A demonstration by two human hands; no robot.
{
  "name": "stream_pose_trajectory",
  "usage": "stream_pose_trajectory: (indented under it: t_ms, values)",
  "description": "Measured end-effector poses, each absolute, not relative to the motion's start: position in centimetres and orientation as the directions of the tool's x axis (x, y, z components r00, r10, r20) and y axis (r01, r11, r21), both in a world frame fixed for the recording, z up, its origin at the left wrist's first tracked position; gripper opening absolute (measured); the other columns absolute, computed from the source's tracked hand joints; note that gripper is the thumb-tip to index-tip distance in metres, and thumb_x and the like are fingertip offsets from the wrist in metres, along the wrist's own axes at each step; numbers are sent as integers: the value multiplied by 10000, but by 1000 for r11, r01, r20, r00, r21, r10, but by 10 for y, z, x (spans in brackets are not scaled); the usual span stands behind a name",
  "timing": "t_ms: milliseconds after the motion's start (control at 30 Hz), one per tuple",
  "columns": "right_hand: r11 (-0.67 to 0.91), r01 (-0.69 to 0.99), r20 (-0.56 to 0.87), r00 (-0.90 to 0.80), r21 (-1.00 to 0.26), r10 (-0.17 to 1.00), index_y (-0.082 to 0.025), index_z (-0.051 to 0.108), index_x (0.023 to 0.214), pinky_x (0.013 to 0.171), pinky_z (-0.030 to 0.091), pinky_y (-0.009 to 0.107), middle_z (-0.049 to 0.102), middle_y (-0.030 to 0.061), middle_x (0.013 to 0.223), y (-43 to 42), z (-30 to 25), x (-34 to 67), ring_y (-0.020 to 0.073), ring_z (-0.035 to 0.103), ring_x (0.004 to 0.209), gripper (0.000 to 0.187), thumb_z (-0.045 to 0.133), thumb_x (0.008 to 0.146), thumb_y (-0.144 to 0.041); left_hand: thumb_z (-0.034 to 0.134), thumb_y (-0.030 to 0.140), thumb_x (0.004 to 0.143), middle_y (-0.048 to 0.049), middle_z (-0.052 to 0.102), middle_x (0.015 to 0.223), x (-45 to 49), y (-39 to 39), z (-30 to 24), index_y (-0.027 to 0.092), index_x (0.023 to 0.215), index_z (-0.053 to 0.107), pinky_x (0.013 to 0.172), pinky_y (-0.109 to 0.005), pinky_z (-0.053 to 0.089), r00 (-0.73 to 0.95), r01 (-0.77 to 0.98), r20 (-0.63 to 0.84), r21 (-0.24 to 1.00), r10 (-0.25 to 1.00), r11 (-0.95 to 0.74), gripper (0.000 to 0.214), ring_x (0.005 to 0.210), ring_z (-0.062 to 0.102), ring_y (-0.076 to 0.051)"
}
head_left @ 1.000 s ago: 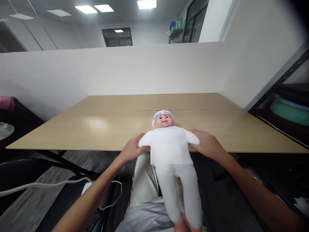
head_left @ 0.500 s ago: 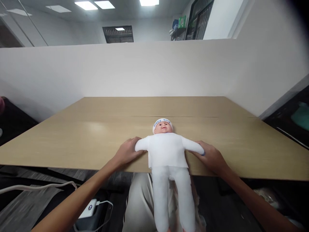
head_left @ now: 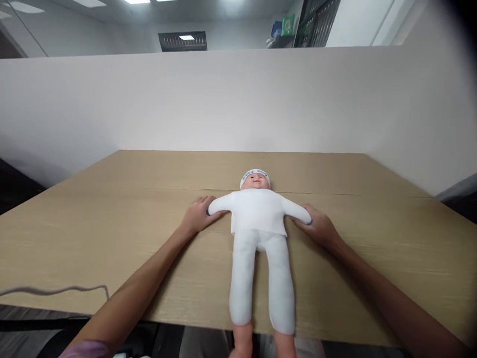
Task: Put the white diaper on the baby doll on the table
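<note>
A baby doll (head_left: 259, 214) in a white top, white trousers and a white cap with blue lettering lies face up on the wooden table (head_left: 149, 169). Its head points to the far side, and its bare feet reach past the near edge. My left hand (head_left: 200, 214) is closed around the end of the doll's sleeve on the left. On the other side, my right hand (head_left: 316, 224) grips the opposite sleeve end, where a blue cuff shows. Both of the doll's arms are spread outward.
Behind the table rises a white partition (head_left: 223, 99). A pale cable (head_left: 55, 289) runs in from the left beside my left forearm. Dark items stand beyond the table's left and right sides. My legs are below the near edge.
The doll has moved farther onto the table, with both hands still holding its sleeves. Its legs, earlier hanging over my lap, now rest mostly on the tabletop. The camera view has shifted too.
</note>
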State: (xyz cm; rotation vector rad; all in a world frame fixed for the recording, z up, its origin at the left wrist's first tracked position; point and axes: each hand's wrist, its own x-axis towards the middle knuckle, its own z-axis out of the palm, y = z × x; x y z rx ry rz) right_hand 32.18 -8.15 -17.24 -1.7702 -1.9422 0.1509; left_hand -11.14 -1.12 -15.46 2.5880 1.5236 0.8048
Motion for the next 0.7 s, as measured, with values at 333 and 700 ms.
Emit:
stream_pose_trajectory:
  t_ms: [333,700]
  values:
    - [201,926,452,-38,-319,891,-210,666,1084,747,465,362,755,79,982,25,-177,331,281,680,867,319,631,847,-421,676,659,892,-106,687,1149,-96,88,-170,229,1208,670,956,-433,498,259,819,572,297,778,-492,533,1069,604,-309]
    - [175,964,545,-37,-203,837,-218,648,1338,961,455,494,706,144,1240,60,-201,358,361,612,1123,579,484,977,-640,739,346,894,-111,623,1200,-108,122,-183,222,1307,641,980,-447,504,225,812,585,329,779,-481,442,1073,597,-299]
